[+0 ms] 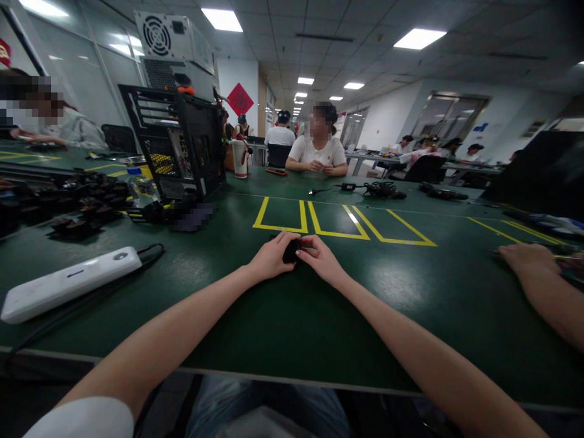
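Both my hands meet over the green table (283,328), just in front of the yellow tape outlines. Between them is a small black part (291,250), mostly covered by fingers, so its kind cannot be made out. My left hand (270,255) is closed around its left side. From the right, my right hand (320,260) presses thumb and fingertips against the same part. The part is on or just above the tabletop; which of the two does not show.
A white power strip (73,283) with a dark cable lies at left. Behind it are several black parts (75,224) and an open computer case (182,140). Black cables (383,190) lie farther back. Another person's hand (529,261) rests at right; a person (317,146) sits opposite.
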Action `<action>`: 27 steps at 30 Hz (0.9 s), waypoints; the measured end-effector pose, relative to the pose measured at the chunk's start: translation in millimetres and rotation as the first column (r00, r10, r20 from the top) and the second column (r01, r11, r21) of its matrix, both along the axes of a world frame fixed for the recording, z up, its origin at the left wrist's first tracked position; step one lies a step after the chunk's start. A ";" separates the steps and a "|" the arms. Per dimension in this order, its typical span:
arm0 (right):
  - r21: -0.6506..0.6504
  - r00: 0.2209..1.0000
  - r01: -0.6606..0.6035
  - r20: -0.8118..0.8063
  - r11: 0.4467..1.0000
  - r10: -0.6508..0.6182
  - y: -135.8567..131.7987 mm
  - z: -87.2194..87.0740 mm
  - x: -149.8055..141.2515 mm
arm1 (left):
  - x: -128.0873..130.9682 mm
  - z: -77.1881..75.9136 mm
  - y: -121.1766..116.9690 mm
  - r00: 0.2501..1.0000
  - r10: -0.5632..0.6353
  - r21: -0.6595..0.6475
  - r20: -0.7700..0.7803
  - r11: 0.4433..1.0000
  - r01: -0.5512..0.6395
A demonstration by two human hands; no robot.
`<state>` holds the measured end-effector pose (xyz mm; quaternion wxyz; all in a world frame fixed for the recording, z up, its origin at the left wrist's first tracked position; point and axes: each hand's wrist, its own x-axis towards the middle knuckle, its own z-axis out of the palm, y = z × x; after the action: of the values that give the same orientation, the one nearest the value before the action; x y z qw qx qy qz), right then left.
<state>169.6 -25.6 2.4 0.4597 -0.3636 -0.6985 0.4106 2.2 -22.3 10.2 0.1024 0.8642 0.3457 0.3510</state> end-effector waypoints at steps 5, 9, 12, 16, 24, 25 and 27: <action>-0.049 1.000 -0.023 0.007 0.999 0.023 0.1 0.8 1.3 | 0.2 -1.4 0.9 1.000 0.003 -0.003 -0.003 1.000 -0.003; -0.034 0.997 -0.067 -0.045 0.997 0.065 -1.5 -0.3 0.4 | 0.6 -2.4 1.6 1.000 0.008 -0.008 0.003 1.000 -0.008; -0.026 0.996 -0.070 -0.059 0.997 0.068 -2.5 -1.2 -0.6 | 0.5 -2.0 1.5 1.000 0.005 -0.011 0.006 1.000 -0.005; -0.003 0.998 -0.028 -0.049 1.000 0.028 -1.1 -1.9 -1.3 | 0.4 -1.6 1.2 1.000 0.004 0.003 0.001 1.000 -0.004; 0.000 1.000 -0.016 0.002 1.000 0.016 -1.0 1.0 0.9 | 0.5 -0.7 0.3 1.000 0.004 0.010 -0.016 1.000 -0.004; -0.016 1.000 -0.028 0.004 0.999 0.028 -1.5 1.3 1.1 | 0.1 -0.2 0.1 1.000 0.003 0.010 -0.019 1.000 -0.003; -0.027 0.999 -0.052 -0.006 0.998 0.052 -2.5 1.1 1.0 | -0.6 0.6 0.1 1.000 0.003 0.013 -0.024 1.000 -0.002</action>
<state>170.6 -28.1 3.6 0.4458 -0.3502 -0.7009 0.4328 1.7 -22.2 10.8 0.0922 0.8686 0.3456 0.3430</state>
